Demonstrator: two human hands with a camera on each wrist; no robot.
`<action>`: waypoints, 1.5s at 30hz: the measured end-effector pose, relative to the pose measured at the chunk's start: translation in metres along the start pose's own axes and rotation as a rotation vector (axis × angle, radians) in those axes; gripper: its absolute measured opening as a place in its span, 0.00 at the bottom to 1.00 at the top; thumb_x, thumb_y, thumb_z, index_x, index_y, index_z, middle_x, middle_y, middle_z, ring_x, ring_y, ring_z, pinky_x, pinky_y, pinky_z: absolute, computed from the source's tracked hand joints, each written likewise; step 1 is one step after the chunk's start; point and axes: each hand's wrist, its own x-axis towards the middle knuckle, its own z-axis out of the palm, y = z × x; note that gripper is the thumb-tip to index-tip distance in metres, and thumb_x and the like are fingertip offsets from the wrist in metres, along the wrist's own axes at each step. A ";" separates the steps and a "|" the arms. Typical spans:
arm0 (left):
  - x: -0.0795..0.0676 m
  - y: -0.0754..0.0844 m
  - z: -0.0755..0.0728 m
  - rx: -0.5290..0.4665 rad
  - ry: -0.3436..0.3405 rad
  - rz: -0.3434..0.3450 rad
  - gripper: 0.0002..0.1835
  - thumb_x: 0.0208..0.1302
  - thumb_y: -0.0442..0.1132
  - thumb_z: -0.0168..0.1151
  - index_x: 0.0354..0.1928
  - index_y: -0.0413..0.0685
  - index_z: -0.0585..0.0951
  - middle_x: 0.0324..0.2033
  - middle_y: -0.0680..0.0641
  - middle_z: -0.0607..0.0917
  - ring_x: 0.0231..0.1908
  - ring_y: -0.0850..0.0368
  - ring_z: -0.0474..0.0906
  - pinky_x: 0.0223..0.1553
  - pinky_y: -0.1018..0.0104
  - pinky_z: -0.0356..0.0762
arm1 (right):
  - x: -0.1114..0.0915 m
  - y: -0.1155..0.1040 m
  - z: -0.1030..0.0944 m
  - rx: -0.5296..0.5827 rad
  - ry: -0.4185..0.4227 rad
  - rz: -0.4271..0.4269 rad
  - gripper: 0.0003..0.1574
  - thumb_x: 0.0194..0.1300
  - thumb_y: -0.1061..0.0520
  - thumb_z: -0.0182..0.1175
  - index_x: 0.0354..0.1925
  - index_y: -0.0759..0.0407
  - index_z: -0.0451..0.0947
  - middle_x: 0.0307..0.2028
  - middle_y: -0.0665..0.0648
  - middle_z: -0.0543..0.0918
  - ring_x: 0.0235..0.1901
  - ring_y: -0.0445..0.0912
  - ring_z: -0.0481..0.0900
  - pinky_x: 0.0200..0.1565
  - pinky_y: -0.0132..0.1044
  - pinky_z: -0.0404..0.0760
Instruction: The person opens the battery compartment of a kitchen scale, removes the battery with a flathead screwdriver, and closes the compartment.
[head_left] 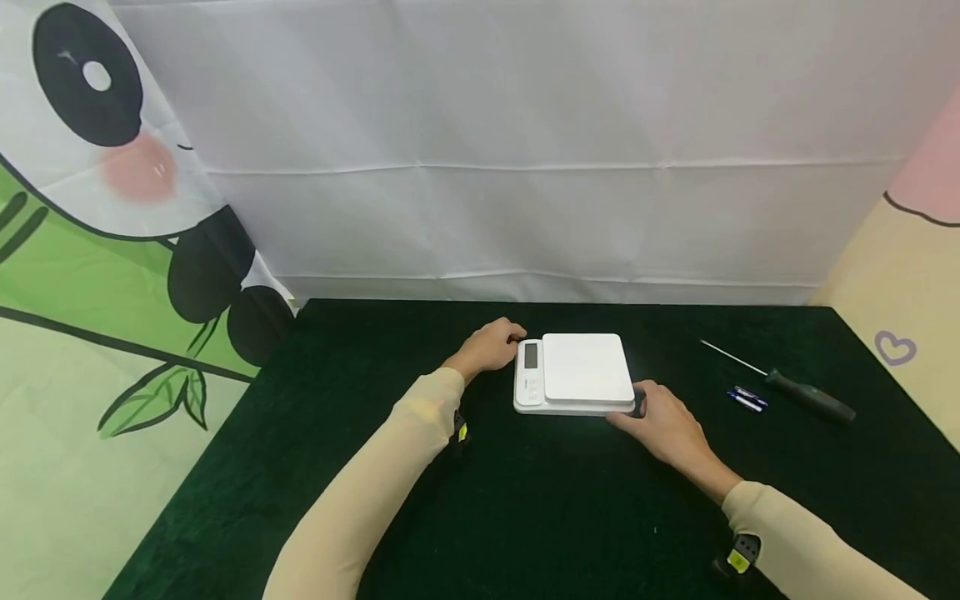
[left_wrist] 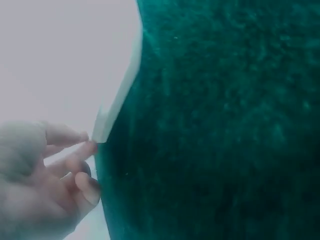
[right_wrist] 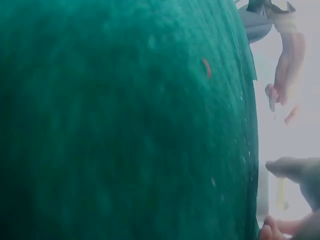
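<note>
A white kitchen scale (head_left: 588, 367) lies flat on the dark green cloth, its small dark display (head_left: 531, 356) and buttons toward the left. My left hand (head_left: 491, 346) holds its upper left edge with bent fingers. In the left wrist view, thumb and forefinger of the left hand (left_wrist: 50, 170) meet at a corner of the pale scale (left_wrist: 75, 60). At the lower right corner my right hand (head_left: 663, 421) grips the scale, thumb at the front edge and fingers along the right side. Glare washes out much of the right wrist view, where part of the right hand (right_wrist: 300, 175) shows.
Right of the scale lie two blue-and-silver batteries (head_left: 747, 398). Beside them is a screwdriver (head_left: 813, 396) with a dark handle, its shaft pointing up and left. The green-covered table (head_left: 525, 517) ends at a white cloth backdrop (head_left: 487, 225), with printed cartoon cloths at both sides.
</note>
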 end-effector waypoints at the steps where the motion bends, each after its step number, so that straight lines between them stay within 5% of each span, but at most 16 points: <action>1: 0.002 0.000 0.002 0.013 0.002 0.013 0.19 0.74 0.38 0.48 0.63 0.50 0.77 0.58 0.47 0.77 0.45 0.53 0.72 0.47 0.61 0.72 | 0.000 -0.001 0.002 0.004 0.011 0.010 0.46 0.62 0.40 0.64 0.65 0.69 0.63 0.39 0.62 0.74 0.30 0.47 0.72 0.28 0.35 0.70; 11: 0.008 0.001 0.007 0.010 0.017 -0.002 0.18 0.76 0.39 0.46 0.60 0.51 0.80 0.58 0.48 0.77 0.49 0.54 0.73 0.55 0.56 0.74 | 0.002 -0.005 0.003 -0.003 0.034 0.043 0.43 0.62 0.42 0.65 0.63 0.68 0.64 0.39 0.62 0.75 0.29 0.47 0.73 0.27 0.35 0.71; 17: 0.004 0.000 0.005 0.015 0.014 0.002 0.17 0.75 0.36 0.46 0.56 0.51 0.82 0.55 0.48 0.78 0.45 0.54 0.72 0.48 0.60 0.74 | 0.003 0.000 0.001 -0.004 0.044 0.064 0.43 0.61 0.41 0.65 0.62 0.67 0.64 0.40 0.64 0.76 0.30 0.48 0.73 0.28 0.36 0.71; 30: -0.002 -0.015 -0.002 0.019 0.031 0.036 0.10 0.72 0.36 0.56 0.37 0.55 0.87 0.50 0.50 0.79 0.45 0.54 0.73 0.48 0.57 0.74 | 0.001 0.001 0.001 -0.008 0.089 0.072 0.22 0.64 0.45 0.64 0.42 0.62 0.75 0.35 0.59 0.75 0.30 0.49 0.72 0.28 0.37 0.69; 45: -0.011 -0.025 -0.011 0.047 -0.092 0.107 0.02 0.62 0.41 0.68 0.34 0.56 0.88 0.50 0.50 0.78 0.48 0.54 0.72 0.52 0.55 0.74 | 0.002 0.001 0.002 -0.036 0.110 0.009 0.34 0.60 0.41 0.67 0.53 0.65 0.75 0.42 0.65 0.77 0.34 0.51 0.75 0.30 0.39 0.73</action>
